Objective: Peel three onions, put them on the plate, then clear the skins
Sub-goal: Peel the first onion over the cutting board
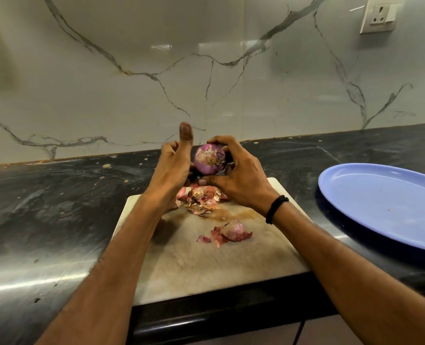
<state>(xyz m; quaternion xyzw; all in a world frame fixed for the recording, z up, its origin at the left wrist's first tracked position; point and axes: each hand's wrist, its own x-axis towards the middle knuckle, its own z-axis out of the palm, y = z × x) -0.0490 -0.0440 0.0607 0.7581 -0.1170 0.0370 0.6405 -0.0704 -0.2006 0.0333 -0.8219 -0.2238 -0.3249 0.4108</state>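
Kitchen, looks domestic. Evidence: black stone counter (57, 220), specked and smeared, running along a glossy marble-look backsplash (131, 83); wall socket (378, 16) top right above the counter; worn, stained board (206, 265) at the counter's front edge with red onion skins (201, 197) on it (food prep under way); blue plate (381, 195) just right of the board.

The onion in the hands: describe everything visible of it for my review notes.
The onion is a round red-purple bulb, glossy where bared, with dry pale papery scraps around the end that faces the camera. It is held in the air above the cutting board and the skins. The right hand grips it, fingers over the top, thumb beneath; the left hand is against its left side, thumb raised clear. Its far side is hidden.
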